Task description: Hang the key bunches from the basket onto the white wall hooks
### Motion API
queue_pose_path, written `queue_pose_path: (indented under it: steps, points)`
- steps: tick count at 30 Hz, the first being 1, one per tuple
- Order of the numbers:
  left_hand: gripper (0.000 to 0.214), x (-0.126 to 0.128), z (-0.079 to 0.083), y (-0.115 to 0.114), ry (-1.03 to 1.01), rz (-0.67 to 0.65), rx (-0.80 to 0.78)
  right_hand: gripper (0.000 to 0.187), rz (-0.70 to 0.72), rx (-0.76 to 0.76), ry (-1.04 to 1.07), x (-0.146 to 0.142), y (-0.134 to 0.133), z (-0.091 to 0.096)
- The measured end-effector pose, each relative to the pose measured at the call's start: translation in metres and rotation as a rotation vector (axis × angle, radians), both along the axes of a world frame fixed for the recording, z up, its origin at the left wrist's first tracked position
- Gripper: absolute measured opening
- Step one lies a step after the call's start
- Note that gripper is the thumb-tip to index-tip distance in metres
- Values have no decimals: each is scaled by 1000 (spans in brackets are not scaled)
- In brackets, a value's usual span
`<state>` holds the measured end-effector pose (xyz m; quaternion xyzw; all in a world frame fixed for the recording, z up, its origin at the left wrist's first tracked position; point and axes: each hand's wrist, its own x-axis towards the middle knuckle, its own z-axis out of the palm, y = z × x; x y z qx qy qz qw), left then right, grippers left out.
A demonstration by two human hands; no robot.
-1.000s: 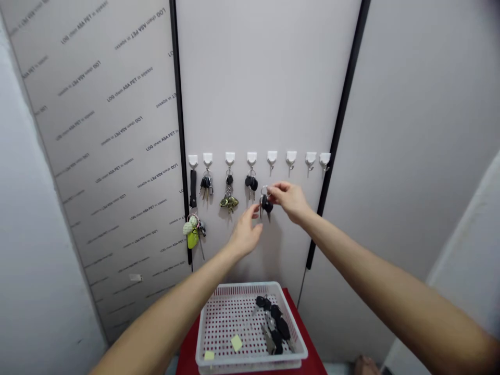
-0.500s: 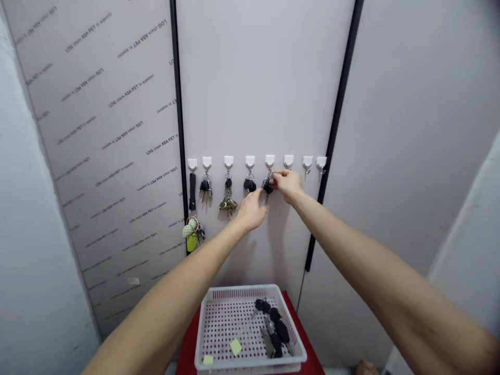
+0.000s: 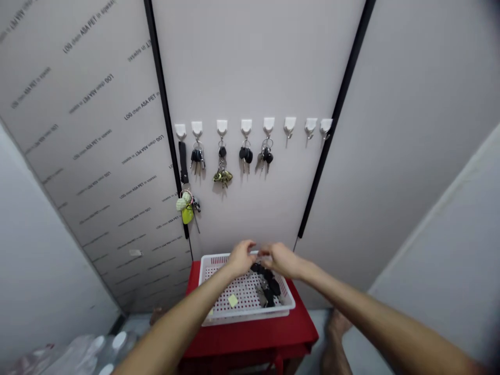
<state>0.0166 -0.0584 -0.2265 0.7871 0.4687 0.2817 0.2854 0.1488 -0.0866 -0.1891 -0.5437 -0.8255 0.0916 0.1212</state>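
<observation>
My left hand (image 3: 241, 259) and my right hand (image 3: 283, 259) hover over the far side of a white plastic basket (image 3: 250, 314), close to each other. Both have loosely curled fingers held apart, and I see nothing in either one. Just below my right hand lie several black-headed keys (image 3: 270, 284), partly hidden by it. On the wall above, a bunch of keys (image 3: 266, 155) hangs from the fifth white hook (image 3: 269, 125) from the left. Beside it, another key bunch (image 3: 246, 154) hangs from the fourth hook.
Further left hang keys with a brass-coloured charm (image 3: 222, 177), a key ring (image 3: 198, 156) and a black strap (image 3: 183, 162) with a yellow-green tag. Three bare hooks (image 3: 289, 125) are at the right. The basket stands on a red stool (image 3: 250, 338). Bottles (image 3: 120, 341) stand lower left.
Both hands have left the key bunch on the fifth hook and come down to the basket. That bunch now hangs free. The view has tilted downward.
</observation>
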Motion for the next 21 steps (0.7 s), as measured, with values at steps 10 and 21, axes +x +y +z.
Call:
queue_pose_path:
  steps: [10,21]
  points:
    - [41,6,-39,-16,280,-90,108,30,-42,30,-298,-7,-4,-62]
    - [25,-8,-49,-7,281,44,-17,22,-65,103,-220,-3,-2,-52]
